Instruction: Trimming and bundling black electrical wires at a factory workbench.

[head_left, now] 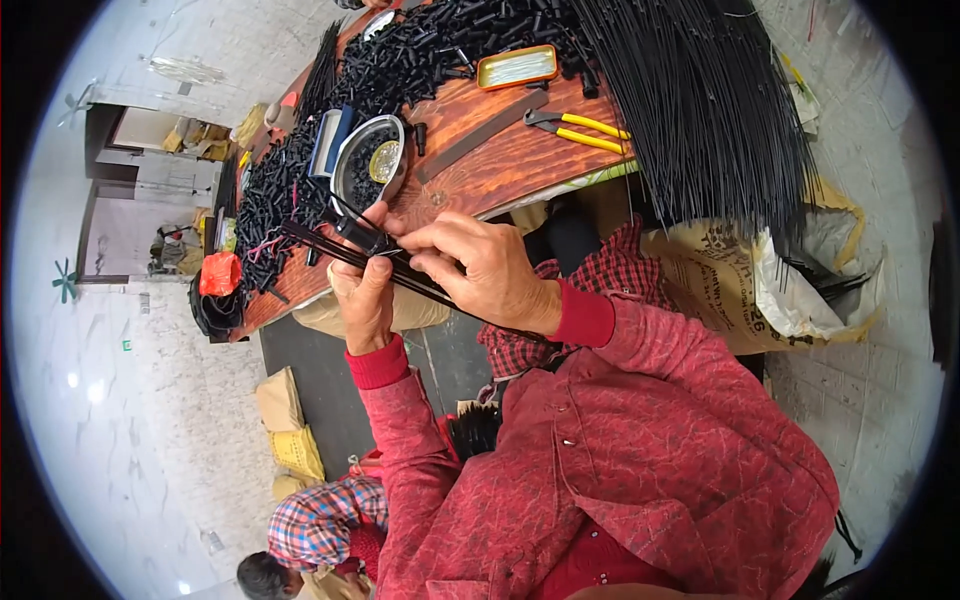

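Note:
Over the table's near edge, my left hand [364, 295] is closed round several thin black rods [318, 240], its thumb pressed on top. A thicker black plastic piece [362, 236] lies across the rods at its fingertips. My right hand [478, 262] comes in from the right with thumb and fingers bent into a pinch right beside that piece. Whatever sits between its fingertips is too small and covered to make out. The rods run on below the right palm toward my red sleeve. Just beyond the hands stands a metal bowl [399, 180] of small black parts.
Short black plastic tubes [440, 45] lie heaped across the wooden table [490, 165]. Yellow-handled cutters [590, 132], a flat dark bar [480, 137] and an orange-rimmed tin of white sticks [516, 67] lie nearby. Long black rods [700, 120] overhang the right side above sacks [710, 285]. Another person [320, 525] sits lower left.

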Tool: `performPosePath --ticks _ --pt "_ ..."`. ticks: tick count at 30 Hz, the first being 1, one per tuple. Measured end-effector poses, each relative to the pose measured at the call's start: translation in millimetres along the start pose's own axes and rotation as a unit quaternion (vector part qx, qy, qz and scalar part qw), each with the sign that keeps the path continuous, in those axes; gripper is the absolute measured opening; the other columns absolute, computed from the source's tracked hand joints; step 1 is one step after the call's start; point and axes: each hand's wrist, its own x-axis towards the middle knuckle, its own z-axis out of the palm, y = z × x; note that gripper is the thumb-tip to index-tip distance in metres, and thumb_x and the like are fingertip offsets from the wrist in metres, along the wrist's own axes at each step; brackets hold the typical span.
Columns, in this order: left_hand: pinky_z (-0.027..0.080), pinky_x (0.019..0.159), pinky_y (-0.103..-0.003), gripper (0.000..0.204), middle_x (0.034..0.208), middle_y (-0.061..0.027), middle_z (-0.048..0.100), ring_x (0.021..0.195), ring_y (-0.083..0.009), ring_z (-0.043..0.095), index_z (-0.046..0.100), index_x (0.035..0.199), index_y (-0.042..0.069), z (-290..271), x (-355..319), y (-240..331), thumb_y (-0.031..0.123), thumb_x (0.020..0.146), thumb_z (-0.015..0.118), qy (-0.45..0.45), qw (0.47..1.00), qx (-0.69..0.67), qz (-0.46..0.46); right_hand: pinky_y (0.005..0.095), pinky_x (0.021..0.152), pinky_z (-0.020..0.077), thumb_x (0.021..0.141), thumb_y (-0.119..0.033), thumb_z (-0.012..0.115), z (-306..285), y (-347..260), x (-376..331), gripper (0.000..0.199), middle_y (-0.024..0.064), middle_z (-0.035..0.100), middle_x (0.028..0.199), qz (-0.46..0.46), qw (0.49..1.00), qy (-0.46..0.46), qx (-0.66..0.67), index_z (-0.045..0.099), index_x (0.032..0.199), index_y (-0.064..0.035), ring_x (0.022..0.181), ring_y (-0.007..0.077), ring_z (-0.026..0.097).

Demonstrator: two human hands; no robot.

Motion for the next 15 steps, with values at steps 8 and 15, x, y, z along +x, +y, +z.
performPosePath --ticks 8,15 --pt "0.05 0.086 -0.029 0.067 0.109 -0.0116 0.064 0.095 -0.0165 0.062 0.048 0.134 -0.01 26.5 25.9 -8.4 0.02 0.082 0.078 0.015 0.999 0.039 -0.01 0.0323 0.058 0.0517 0.082 -0.004 0.068 -35.3 19.4 17.2 0.017 0.0077 0.066 0.084 0.02 0.999 -0.025 0.008 0.066 0.099 -0.0072 0.07 0.0252 0.067" --pt "0.049 0.09 -0.03 0.064 0.117 -0.0124 0.063 0.1 -0.0175 0.062 0.051 0.132 -0.009 41.1 43.0 -18.9 0.02 0.082 0.079 0.037 0.998 0.041 0.007 0.0344 0.057 0.0521 0.079 -0.002 0.067 -59.9 10.3 41.4 0.029 0.0044 0.062 0.086 -0.049 0.997 -0.003 -0.066 0.068 0.107 -0.0133 0.069 0.0229 0.065"
